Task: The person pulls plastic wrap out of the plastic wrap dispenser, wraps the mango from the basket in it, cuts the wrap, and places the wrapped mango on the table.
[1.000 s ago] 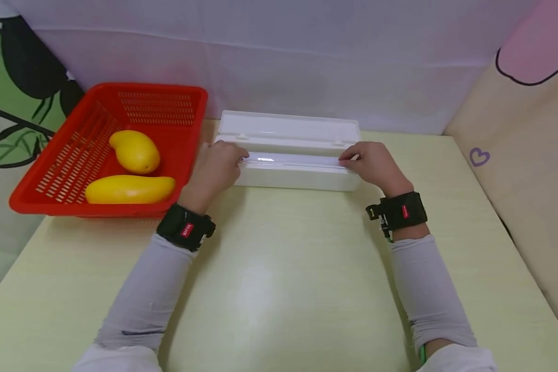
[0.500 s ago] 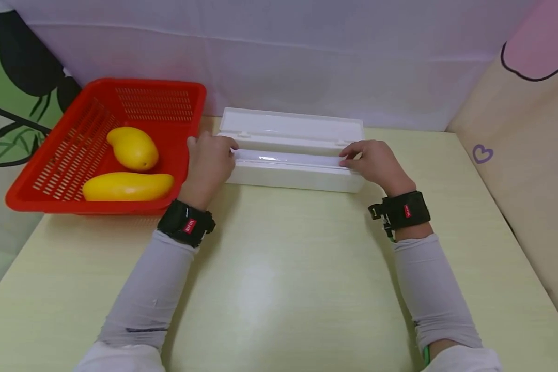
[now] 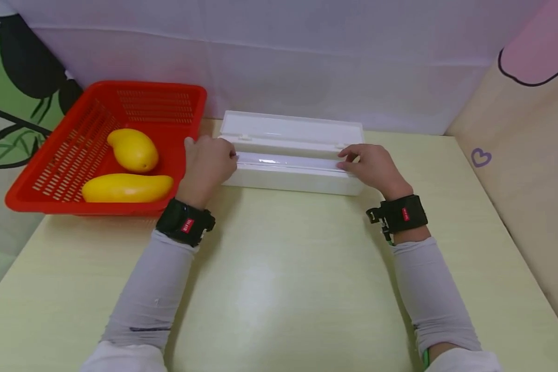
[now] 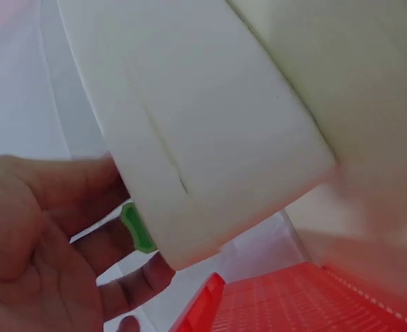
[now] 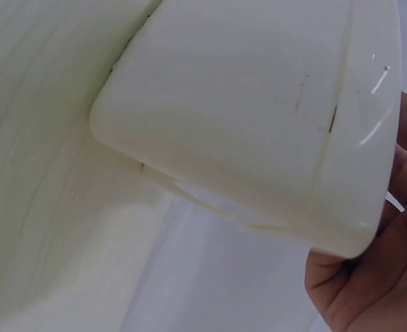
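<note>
A white cling film dispenser [image 3: 293,181] stands lengthwise at the back of the table, its lid [image 3: 290,125] tipped back. Glossy clear cling film [image 3: 283,162] lies along its top. At the left end, my left hand [image 3: 208,163] has its fingers curled at the top edge, pinching at the film; the fingertips are partly hidden. The left wrist view shows a small green piece [image 4: 138,227] between these fingers and the box end. My right hand [image 3: 372,166] pinches the film at the right end with thumb and forefinger; in the right wrist view the box hides the fingertips.
A red plastic basket [image 3: 121,208] stands left of the dispenser, close to my left hand. In it lie a yellow mango [image 3: 134,150] and a long yellow fruit [image 3: 127,188]. A pale cloth wall [image 3: 283,77] rises behind, and a panel [image 3: 516,170] stands on the right.
My left hand has shifted left along the box to its left end, uncovering more of the film. The right hand has stayed at the right end. The basket and fruit have not moved.
</note>
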Available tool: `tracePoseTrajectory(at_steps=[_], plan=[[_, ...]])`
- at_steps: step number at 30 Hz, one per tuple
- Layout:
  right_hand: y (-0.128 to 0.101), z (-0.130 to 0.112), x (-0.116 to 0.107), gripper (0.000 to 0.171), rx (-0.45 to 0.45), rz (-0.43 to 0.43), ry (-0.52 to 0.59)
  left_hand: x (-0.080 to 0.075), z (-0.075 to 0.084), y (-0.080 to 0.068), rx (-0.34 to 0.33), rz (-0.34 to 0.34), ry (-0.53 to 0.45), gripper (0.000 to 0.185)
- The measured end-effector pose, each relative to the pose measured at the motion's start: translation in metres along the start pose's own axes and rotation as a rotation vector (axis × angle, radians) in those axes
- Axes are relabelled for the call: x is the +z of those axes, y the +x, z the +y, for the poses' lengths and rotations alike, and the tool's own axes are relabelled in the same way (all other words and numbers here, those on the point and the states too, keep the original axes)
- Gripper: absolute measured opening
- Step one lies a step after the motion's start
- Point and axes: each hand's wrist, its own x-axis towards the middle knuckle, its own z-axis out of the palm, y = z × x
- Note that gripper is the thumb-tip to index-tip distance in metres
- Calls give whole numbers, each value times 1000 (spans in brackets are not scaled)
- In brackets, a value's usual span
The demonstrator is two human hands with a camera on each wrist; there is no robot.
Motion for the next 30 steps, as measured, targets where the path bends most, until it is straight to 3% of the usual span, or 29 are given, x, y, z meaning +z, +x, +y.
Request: tracePoseTrajectory(at_steps=[5, 17, 20, 23, 30], plan=[[0, 1, 3, 27, -23, 8, -11, 3, -2, 1, 56, -48, 23, 27], [1, -1, 2, 27, -50, 10, 1, 9, -3, 2, 35, 82, -210, 14], [1, -1, 2, 27, -45, 7, 12, 9, -3, 3, 26, 104, -262, 19], [1, -1, 3, 26, -42, 7, 21, 10, -3, 4, 14, 125, -289, 28], [3, -3, 6, 26, -42, 25, 37, 15, -5, 6, 27, 221, -334, 23]])
